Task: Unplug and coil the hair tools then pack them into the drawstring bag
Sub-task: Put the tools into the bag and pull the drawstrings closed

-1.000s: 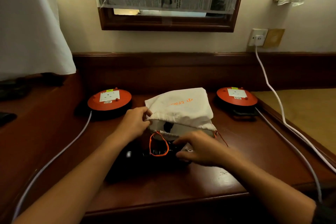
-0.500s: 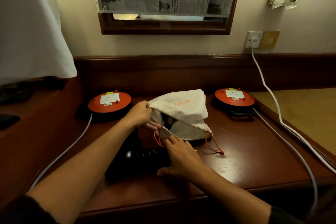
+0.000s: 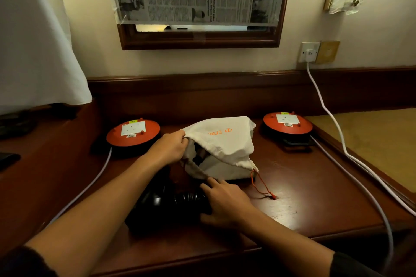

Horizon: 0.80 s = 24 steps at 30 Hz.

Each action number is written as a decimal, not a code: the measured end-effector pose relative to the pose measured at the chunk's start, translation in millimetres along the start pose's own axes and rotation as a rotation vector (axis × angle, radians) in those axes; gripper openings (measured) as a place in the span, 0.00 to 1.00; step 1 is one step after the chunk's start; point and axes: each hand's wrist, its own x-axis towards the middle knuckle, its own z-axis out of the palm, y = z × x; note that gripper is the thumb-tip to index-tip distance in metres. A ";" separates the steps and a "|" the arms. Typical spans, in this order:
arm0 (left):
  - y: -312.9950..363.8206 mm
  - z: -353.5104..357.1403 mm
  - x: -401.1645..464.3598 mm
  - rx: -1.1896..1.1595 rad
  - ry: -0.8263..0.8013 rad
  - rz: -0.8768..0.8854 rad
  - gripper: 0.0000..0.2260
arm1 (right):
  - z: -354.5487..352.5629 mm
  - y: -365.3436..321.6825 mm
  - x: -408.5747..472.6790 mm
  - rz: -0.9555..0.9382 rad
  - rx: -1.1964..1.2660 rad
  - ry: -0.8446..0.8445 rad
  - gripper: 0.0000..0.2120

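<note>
Your left hand (image 3: 170, 147) pinches the rim of the drawstring bag (image 3: 221, 141) open on the counter (image 3: 292, 204) while your right hand (image 3: 225, 202) grips the black hair tool (image 3: 171, 204) just before its mouth; hold that rim high and feed the tool in barrel-first, clear of the orange cord (image 3: 262, 184).

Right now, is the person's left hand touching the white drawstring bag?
Touching. The head view shows the left hand gripping the upper edge of the drawstring bag at its mouth, fingers curled round the fabric and holding it open.
</note>
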 end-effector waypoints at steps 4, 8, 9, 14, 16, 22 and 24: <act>-1.8 -3.5 3.6 0.053 -0.033 0.004 0.10 | 2.2 0.2 -8.5 -0.034 0.031 0.063 0.35; 0.4 -7.9 3.8 0.049 -0.053 0.012 0.11 | -1.2 1.6 -15.9 -0.073 0.049 0.074 0.33; 1.2 -9.5 4.3 0.043 -0.056 0.013 0.12 | -2.8 3.1 -17.7 -0.075 0.056 0.072 0.32; 1.2 -16.7 6.5 0.049 -0.069 0.024 0.13 | -11.0 11.8 -37.7 -0.054 0.147 0.100 0.29; 0.2 -18.0 8.3 0.050 -0.075 0.019 0.12 | -14.8 15.2 -50.3 -0.024 0.228 0.124 0.28; -1.5 -20.7 15.7 -0.008 -0.055 -0.020 0.15 | -33.9 24.9 -80.5 0.076 0.798 0.178 0.16; 1.0 -24.0 17.7 -0.024 -0.049 -0.024 0.14 | -38.0 26.1 -91.2 0.121 0.951 0.177 0.15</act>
